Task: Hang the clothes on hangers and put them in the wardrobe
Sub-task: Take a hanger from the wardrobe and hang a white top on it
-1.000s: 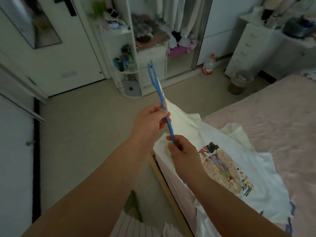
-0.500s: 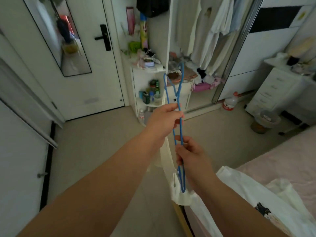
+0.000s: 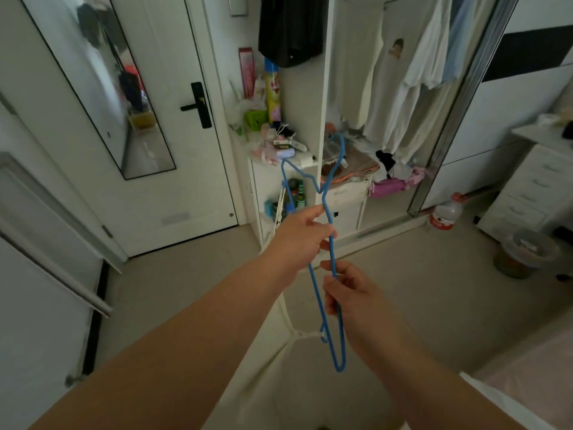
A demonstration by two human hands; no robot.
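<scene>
blue hanger [image 3: 313,283]: held edge-on in mid-air before the open wardrobe [image 3: 387,119], white garment strap [image 3: 305,335] hooked near its lower end | my left hand [image 3: 302,240]: fingers grasping upper wire | my right hand [image 3: 353,293]: fingers pinching lower wire

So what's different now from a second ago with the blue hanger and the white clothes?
The blue hanger was lifted off the bed and carried towards the open wardrobe. A pale garment now dangles from it, clear of the bed. The printed T-shirt has dropped out of sight as the view rose. Unchanged: the left hand grips the hanger higher up, and the right hand holds it lower down.
</scene>
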